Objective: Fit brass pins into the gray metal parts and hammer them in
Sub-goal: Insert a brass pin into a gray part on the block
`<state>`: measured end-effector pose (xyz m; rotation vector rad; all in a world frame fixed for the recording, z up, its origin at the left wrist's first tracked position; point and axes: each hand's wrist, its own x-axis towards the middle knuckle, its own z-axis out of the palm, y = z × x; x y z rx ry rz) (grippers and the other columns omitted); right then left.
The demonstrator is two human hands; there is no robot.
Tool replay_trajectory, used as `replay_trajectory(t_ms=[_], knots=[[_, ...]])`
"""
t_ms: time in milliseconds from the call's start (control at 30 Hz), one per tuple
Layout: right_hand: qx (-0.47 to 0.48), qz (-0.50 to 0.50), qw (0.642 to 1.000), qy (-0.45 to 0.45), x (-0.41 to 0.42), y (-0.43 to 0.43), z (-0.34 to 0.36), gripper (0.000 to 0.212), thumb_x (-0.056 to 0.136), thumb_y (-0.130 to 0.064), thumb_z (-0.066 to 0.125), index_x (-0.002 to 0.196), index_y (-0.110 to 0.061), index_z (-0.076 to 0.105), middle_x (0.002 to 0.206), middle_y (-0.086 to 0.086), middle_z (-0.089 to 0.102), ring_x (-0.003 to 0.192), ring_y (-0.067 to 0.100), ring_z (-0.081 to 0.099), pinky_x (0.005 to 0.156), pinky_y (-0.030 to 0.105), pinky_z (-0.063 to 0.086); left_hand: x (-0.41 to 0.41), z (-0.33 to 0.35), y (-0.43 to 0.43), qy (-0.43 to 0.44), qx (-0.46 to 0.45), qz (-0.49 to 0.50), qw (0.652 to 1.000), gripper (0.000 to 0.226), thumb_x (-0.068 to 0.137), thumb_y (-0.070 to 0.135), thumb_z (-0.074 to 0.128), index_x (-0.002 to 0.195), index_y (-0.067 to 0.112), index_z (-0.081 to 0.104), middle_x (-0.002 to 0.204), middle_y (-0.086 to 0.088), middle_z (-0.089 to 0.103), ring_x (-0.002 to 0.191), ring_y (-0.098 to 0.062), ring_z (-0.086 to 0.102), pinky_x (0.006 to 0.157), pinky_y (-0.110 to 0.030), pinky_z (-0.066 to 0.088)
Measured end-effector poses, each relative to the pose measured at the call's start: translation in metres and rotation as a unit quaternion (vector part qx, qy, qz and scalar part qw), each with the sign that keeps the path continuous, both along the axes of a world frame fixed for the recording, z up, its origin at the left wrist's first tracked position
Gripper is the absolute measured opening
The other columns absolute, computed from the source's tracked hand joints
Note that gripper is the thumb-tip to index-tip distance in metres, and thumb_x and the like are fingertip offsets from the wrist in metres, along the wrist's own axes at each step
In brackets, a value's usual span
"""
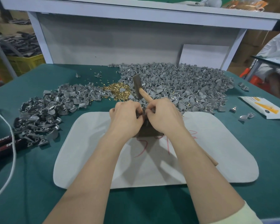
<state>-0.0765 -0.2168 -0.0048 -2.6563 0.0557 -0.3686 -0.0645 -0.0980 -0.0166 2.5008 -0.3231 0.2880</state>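
We start at the left hand: its fingers are curled in and pinch a small gray part right at the fingertips. The right hand meets it there, its thumb and forefinger working on the same piece while the rest of that hand wraps the wooden handle of the hammer. The fingers hide whether a pin is already seated, so we cannot say. Here's the relation that matters: the hammer's long axis runs from its head, out beyond the right knuckles, back through the palm to the butt, which pokes out behind the right wrist. So the head sits past the part, not over it. We judge the right hand must let go of the part and swing the hammer back while the left steadies the piece. Directly under both palms is a dark block on a white pad. Just beyond the left knuckles lie the brass pins. One heap of gray parts spreads beyond the right hand, and a second heap lies well out to the left.
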Motion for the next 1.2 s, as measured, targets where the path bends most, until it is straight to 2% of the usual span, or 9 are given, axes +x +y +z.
replay_trajectory(t_ms=[300, 433, 633, 700, 767, 867, 1000, 1133, 1200], knots=[[0.007, 0.006, 1.0, 0.029, 0.0, 0.0, 0.004, 0.021, 0.09, -0.023, 0.05, 0.099, -0.031, 0.067, 0.101, 0.011, 0.063, 0.073, 0.027, 0.052, 0.064, 0.028, 0.037, -0.003, 0.002, 0.0, 0.005, 0.014, 0.0, 1.0, 0.007, 0.089, 0.025, 0.058, 0.083, 0.027, 0.054, 0.103, 0.003, 0.058, 0.113, -0.027, 0.043, 0.092, -0.037, 0.031], [-0.001, -0.002, 0.999, 0.033, 0.0, 0.001, 0.005, 0.016, 0.09, -0.024, 0.049, 0.08, -0.034, 0.057, 0.105, 0.011, 0.063, 0.074, 0.026, 0.052, 0.065, 0.028, 0.037, -0.003, 0.002, 0.0, 0.003, 0.02, -0.003, 1.0, 0.004, 0.088, 0.024, 0.058, 0.086, 0.026, 0.056, 0.104, 0.003, 0.058, 0.114, -0.027, 0.043, 0.093, -0.038, 0.031], [-0.008, 0.005, 1.0, 0.023, 0.003, -0.002, 0.0, 0.013, 0.091, -0.027, 0.052, 0.085, -0.034, 0.061, 0.101, 0.008, 0.062, 0.075, 0.024, 0.054, 0.066, 0.029, 0.04, -0.002, 0.0, 0.0, 0.006, 0.012, 0.006, 1.0, 0.008, 0.088, 0.026, 0.058, 0.082, 0.028, 0.054, 0.098, 0.006, 0.057, 0.112, -0.027, 0.045, 0.092, -0.038, 0.032], [0.036, 0.014, 0.999, 0.002, 0.003, -0.006, -0.003, 0.015, 0.092, -0.025, 0.055, 0.082, -0.03, 0.064, 0.1, 0.004, 0.065, 0.081, 0.023, 0.059, 0.071, 0.031, 0.046, -0.001, -0.001, 0.0, 0.01, -0.001, 0.014, 1.0, 0.01, 0.087, 0.027, 0.059, 0.078, 0.029, 0.055, 0.094, 0.006, 0.059, 0.11, -0.026, 0.048, 0.092, -0.038, 0.033], [0.119, 0.02, 0.992, -0.03, 0.0, -0.011, -0.002, 0.02, 0.092, -0.015, 0.054, 0.093, -0.027, 0.07, 0.101, -0.005, 0.068, 0.079, 0.01, 0.061, 0.074, 0.025, 0.048, -0.001, -0.001, 0.0, 0.012, -0.006, 0.034, 0.999, 0.015, 0.087, 0.026, 0.059, 0.073, 0.028, 0.053, 0.092, 0.005, 0.059, 0.108, -0.026, 0.05, 0.093, -0.039, 0.034], [0.178, 0.055, 0.979, -0.083, -0.008, -0.02, 0.006, 0.043, 0.092, 0.0, 0.046, 0.122, -0.027, 0.06, 0.093, -0.03, 0.056, 0.07, -0.022, 0.051, 0.062, -0.002, 0.034, 0.002, -0.001, 0.005, 0.01, -0.017, 0.085, 0.996, 0.021, 0.088, 0.027, 0.06, 0.068, 0.027, 0.051, 0.095, 0.001, 0.062, 0.106, -0.029, 0.051, 0.092, -0.039, 0.034], [0.143, 0.035, 0.984, -0.101, -0.019, -0.029, 0.016, 0.048, 0.092, -0.014, 0.052, 0.136, -0.033, 0.046, 0.101, -0.011, 0.057, 0.089, 0.006, 0.053, 0.076, 0.018, 0.035, 0.004, -0.003, 0.008, 0.01, -0.026, 0.114, 0.993, 0.013, 0.087, 0.026, 0.059, 0.076, 0.024, 0.054, 0.102, -0.003, 0.064, 0.105, -0.03, 0.052, 0.091, -0.038, 0.035], [0.115, 0.049, 0.987, -0.102, -0.028, -0.031, 0.017, 0.04, 0.09, -0.015, 0.057, 0.127, -0.029, 0.058, 0.097, -0.01, 0.062, 0.092, 0.01, 0.056, 0.072, 0.014, 0.031, 0.005, -0.003, 0.007, 0.013, -0.034, 0.117, 0.992, 0.011, 0.086, 0.026, 0.061, 0.077, 0.022, 0.057, 0.098, -0.002, 0.064, 0.102, -0.029, 0.054, 0.09, -0.038, 0.036], [0.101, 0.045, 0.987, -0.118, -0.031, -0.032, 0.019, 0.039, 0.089, -0.017, 0.057, 0.125, -0.032, 0.059, 0.088, -0.016, 0.057, 0.081, 0.007, 0.052, 0.067, 0.014, 0.03, 0.005, -0.003, 0.008, 0.012, -0.04, 0.117, 0.992, 0.011, 0.086, 0.026, 0.062, 0.077, 0.021, 0.061, 0.095, -0.002, 0.064, 0.101, -0.029, 0.054, 0.089, -0.038, 0.037]])
